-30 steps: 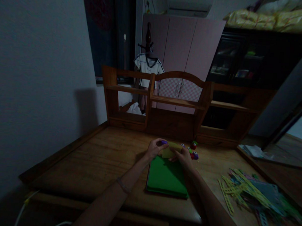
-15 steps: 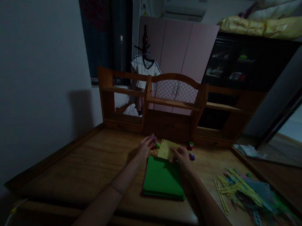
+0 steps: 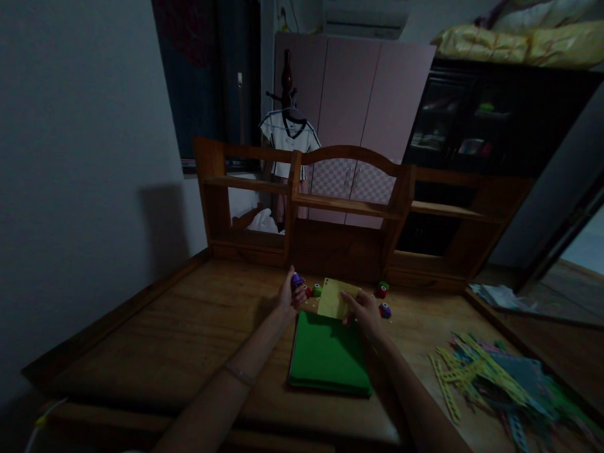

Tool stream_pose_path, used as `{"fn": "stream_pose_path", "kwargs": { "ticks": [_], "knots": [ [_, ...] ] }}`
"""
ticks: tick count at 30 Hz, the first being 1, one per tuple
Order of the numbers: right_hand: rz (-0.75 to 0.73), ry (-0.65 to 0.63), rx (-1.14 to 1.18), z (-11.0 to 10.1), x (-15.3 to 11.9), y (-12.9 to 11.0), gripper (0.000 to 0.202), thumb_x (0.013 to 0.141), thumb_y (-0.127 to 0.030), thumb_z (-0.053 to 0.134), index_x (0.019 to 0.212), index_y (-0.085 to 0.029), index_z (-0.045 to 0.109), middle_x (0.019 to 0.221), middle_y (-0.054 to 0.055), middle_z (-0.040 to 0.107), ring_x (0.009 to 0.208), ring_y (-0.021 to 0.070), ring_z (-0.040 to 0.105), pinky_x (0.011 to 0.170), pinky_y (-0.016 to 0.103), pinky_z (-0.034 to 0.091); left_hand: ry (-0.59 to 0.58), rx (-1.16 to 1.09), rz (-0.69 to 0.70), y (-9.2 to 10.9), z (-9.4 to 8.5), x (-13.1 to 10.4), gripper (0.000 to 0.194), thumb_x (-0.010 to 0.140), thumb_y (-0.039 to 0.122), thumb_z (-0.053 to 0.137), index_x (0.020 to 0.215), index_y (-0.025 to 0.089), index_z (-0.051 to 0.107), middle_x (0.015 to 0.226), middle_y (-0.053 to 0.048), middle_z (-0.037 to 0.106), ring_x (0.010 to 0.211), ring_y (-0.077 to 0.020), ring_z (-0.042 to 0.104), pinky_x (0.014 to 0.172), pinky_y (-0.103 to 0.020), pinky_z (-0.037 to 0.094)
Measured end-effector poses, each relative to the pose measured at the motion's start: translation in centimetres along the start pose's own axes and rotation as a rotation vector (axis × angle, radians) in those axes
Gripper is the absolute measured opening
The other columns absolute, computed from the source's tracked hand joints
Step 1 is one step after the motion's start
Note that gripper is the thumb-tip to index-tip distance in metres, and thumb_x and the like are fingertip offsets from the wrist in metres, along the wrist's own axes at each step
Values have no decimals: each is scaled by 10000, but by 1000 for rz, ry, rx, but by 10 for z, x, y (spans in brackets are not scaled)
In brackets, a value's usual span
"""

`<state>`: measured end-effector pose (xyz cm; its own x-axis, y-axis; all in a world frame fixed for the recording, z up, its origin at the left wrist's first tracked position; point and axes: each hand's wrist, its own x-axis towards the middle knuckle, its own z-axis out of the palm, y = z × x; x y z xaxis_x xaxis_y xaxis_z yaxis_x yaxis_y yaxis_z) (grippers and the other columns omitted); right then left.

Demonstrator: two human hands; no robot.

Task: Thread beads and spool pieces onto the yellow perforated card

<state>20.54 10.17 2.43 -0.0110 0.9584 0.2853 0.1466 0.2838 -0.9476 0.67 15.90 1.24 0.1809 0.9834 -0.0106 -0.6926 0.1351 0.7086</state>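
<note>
The person's left hand (image 3: 289, 296) is curled around a small, rounded purple gadget (image 3: 296, 280) with a paler top, thumb up along its side, just above the desk. The right hand (image 3: 366, 313) pinches a flat yellow paper sheet (image 3: 333, 300) by its right side, thumb against fingers; small dark marks sit at the sheet's far left corner. The sheet is at the far edge of a square green stack of sheets or foam (image 3: 330, 354), which lies between the two forearms; whether the two touch is hard to tell. A thin pale bracelet (image 3: 239, 373) circles the left wrist.

Between the left hand and the sheet stand a small red gadget (image 3: 308, 291) and a small round green gadget (image 3: 317, 290), with tiny pale bits near them. Beyond the right hand are a red gadget with a green top (image 3: 382, 291) and, nearer, a purple gadget with an eye-like spot (image 3: 385, 311).

To the right on the brown wooden desk (image 3: 198, 322) lies a tangled heap of perforated yellow, blue, green and pink strips (image 3: 496, 375). A wooden shelf unit (image 3: 350, 203) rises along the desk's back, before a pale pink wardrobe (image 3: 348, 88).
</note>
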Motion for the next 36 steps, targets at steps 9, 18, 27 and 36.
{"fn": "stream_pose_path", "kwargs": {
  "ticks": [9,18,27,36],
  "knots": [
    [4,24,-2,0,-2,-7,393,738,-555,562,741,-165,514,386,-34,512,309,141,528,281,188,359,-35,-82,-44,0,-7,-2,552,768,700,355,584,184,422,375,83,235,272,-48,183,279,-185,154],
    [18,50,34,-3,2,-2,428,688,-585,594,724,-169,500,406,-46,505,329,152,549,290,196,362,85,-161,42,-1,0,-2,567,751,715,366,685,171,510,696,-72,609,717,-190,627,714,-346,516],
    [10,56,10,-5,1,-2,446,692,-608,565,713,-167,503,416,-41,509,331,135,538,302,192,365,208,548,515,3,25,-24,475,776,624,450,731,180,612,826,-61,636,827,-192,572,725,-255,444],
    [-18,103,26,-6,0,-1,435,708,-584,567,750,-152,558,464,-41,506,309,92,455,279,186,312,401,281,356,4,-5,3,575,686,730,436,604,166,513,557,-19,547,547,-135,543,575,-253,450]
  ]
}}
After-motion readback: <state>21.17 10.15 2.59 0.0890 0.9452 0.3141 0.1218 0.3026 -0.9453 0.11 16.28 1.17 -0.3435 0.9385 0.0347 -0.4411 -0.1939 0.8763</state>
